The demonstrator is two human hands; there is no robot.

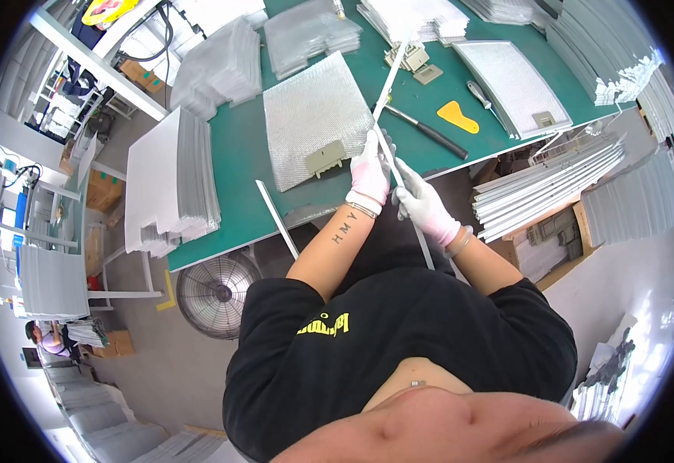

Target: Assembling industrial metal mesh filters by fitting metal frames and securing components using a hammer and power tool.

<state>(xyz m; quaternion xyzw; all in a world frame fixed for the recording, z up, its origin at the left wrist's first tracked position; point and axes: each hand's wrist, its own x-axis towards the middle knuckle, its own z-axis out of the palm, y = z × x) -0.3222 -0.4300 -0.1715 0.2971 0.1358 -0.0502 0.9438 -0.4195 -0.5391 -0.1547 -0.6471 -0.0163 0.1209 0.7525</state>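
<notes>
My left hand (pixel 371 171), in a white and pink glove, is closed around a long thin white strip (pixel 392 77) at the table's front edge. The strip bends at an angle just above that hand, one length running toward the far side and the other down toward my body. Lower down, my right hand (pixel 428 207), also gloved, has its fingers closed on the same strip. To the left of my left hand lies a silvery mesh panel (pixel 310 108) with a beige plastic latch plate (pixel 325 158) at its near edge. A hammer (pixel 433 135) rests to the right.
On the green table (pixel 422 158) are a yellow scraper (pixel 458 117), a screwdriver (pixel 480 96), a framed mesh panel (pixel 518 85) and beige plates (pixel 414 58). Panel stacks (pixel 169 174) stand left. Another strip (pixel 277 219) leans at the front edge. A floor fan (pixel 221 295) stands below.
</notes>
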